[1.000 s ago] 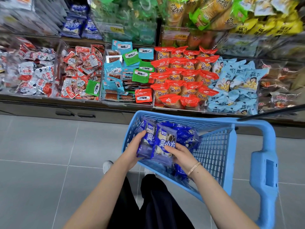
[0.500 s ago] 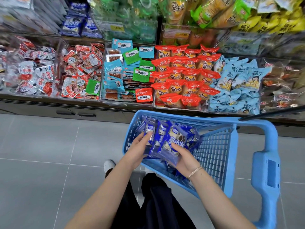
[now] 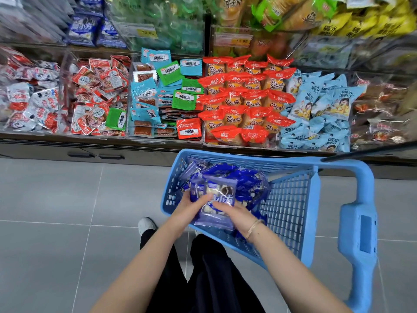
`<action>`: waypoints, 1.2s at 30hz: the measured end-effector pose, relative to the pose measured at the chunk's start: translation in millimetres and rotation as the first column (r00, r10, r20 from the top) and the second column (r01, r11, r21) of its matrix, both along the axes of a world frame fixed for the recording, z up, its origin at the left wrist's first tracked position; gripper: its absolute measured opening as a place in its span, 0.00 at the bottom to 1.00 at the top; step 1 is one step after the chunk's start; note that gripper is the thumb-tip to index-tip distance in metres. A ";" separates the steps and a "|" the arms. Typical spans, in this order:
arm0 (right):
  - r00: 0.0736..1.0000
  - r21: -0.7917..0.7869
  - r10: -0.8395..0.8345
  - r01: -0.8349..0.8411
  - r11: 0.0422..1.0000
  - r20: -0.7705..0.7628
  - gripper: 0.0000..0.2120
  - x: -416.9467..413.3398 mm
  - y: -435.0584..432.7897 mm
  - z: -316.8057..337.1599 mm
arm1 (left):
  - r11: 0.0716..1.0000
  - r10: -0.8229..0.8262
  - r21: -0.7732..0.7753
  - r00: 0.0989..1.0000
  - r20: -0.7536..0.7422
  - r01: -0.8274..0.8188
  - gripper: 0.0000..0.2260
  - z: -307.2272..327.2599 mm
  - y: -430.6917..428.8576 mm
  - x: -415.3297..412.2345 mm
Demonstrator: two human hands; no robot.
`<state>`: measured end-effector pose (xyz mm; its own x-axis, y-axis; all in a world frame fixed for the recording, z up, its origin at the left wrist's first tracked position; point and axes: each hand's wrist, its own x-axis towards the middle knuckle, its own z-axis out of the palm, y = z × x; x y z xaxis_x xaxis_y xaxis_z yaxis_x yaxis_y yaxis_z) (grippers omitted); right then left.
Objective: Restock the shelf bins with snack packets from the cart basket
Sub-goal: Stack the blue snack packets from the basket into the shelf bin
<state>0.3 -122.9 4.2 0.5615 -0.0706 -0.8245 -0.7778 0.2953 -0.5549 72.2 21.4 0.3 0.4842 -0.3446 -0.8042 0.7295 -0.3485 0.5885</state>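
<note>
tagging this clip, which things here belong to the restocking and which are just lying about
In the job: left hand and right hand, both holding dark blue packets; blue cart basket; matching packs on the upper shelf.
Just there: orange packets; pale blue packets; green and teal packets; red packets.

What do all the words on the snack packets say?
"碱水面包丁": light blue packets.
"小方": dark blue shelf packets, first character blurred.
"亲嘴": green packet, rest unclear.
Orange packets, price tags: too blurred.
Held packet: partly hidden by fingers.
</note>
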 end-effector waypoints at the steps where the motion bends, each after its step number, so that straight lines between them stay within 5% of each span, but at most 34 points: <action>1: 0.995 -0.013 0.097 -0.097 0.995 0.035 0.22 1.2 3.8 0.4 | 0.999 -0.039 0.033 0.998 0.040 0.037 0.45 -0.2 -0.2 -2.3; 3: 0.965 0.073 0.229 -0.239 0.968 0.124 0.16 1.2 8.3 -1.2 | 0.998 0.015 0.060 0.999 0.041 -0.017 0.43 -5.4 2.4 -4.3; 6: 0.971 0.148 0.218 -0.231 0.962 0.094 0.29 -8.1 -4.2 -17.7 | 0.987 0.163 0.009 0.985 -0.057 -0.163 0.33 -9.9 14.8 -2.2; 9: 0.994 -0.201 0.075 -0.089 0.975 -0.075 0.31 -20.7 -34.5 -54.3 | 0.967 0.253 0.057 0.965 -0.076 -0.249 0.29 -13.4 31.6 1.2; 11: 0.975 -0.445 0.088 -0.173 0.879 -0.205 0.28 -31.1 -57.5 -77.5 | 0.953 0.288 0.114 0.957 -0.040 -0.282 0.33 -16.7 43.6 4.1; 13: 0.890 -0.537 0.256 -0.435 0.723 -0.376 0.28 -41.8 -76.4 -100.9 | 0.939 0.302 0.174 0.953 -0.009 -0.296 0.36 -21.2 56.2 6.3; 18: 0.577 -0.363 0.438 -0.798 0.481 -0.689 0.32 -56.9 -80.8 -147.5 | 0.903 0.392 0.199 0.920 -0.019 -0.381 0.34 -33.0 86.5 5.2; 21: 0.509 -0.366 0.412 -0.850 0.378 -0.756 0.22 -59.6 -69.8 -159.5 | 0.885 0.433 0.189 0.902 0.001 -0.425 0.31 -35.3 95.0 5.6; 24: 0.497 -0.395 0.425 -0.866 0.308 -0.757 0.23 -59.5 -70.1 -166.9 | 0.879 0.446 0.177 0.895 0.031 -0.444 0.27 -36.9 97.8 6.5; 26: 0.476 -0.363 0.483 -0.878 0.312 -0.735 0.31 -57.6 -72.6 -169.7 | 0.880 0.448 0.162 0.893 0.034 -0.448 0.27 -38.7 98.7 7.0; 30: 0.584 -0.291 0.512 -0.789 0.541 -0.630 0.37 -53.9 -65.6 -168.0 | 0.878 0.453 0.159 0.891 0.030 -0.451 0.24 -36.8 98.3 6.8; 32: 0.602 -0.258 0.542 -0.773 0.579 -0.587 0.39 -52.7 -59.4 -163.9 | 0.880 0.451 0.153 0.892 0.029 -0.450 0.23 -33.1 98.4 6.2; 36: 0.749 -0.419 0.498 -0.660 0.624 -0.438 0.20 -39.6 -48.0 -136.6 | 0.875 0.468 0.140 0.884 0.005 -0.464 0.24 -19.9 102.0 6.2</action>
